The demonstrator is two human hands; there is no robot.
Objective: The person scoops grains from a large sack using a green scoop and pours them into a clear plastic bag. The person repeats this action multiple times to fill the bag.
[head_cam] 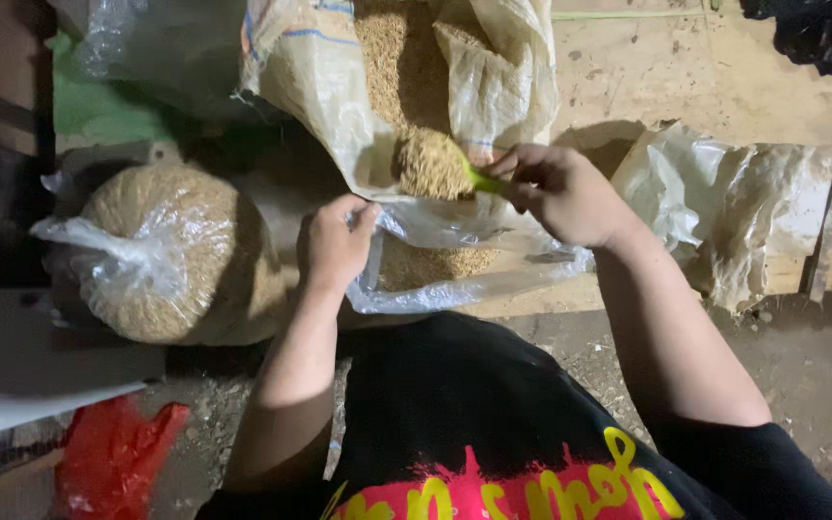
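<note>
My right hand (560,193) grips the handle of a green scoop (479,178) heaped with brown grain (430,164), held just above a small clear plastic bag (455,265). My left hand (334,241) pinches the left edge of that bag's mouth and holds it apart. Some grain lies inside the clear bag. Behind the scoop, a large white woven sack (339,87) lies open with grain inside.
A tied clear bag full of grain (166,250) sits at the left. A crumpled plastic sheet (734,212) lies on the wooden boards at the right. A red plastic bag (113,453) lies at bottom left, a black bag (820,29) at top right.
</note>
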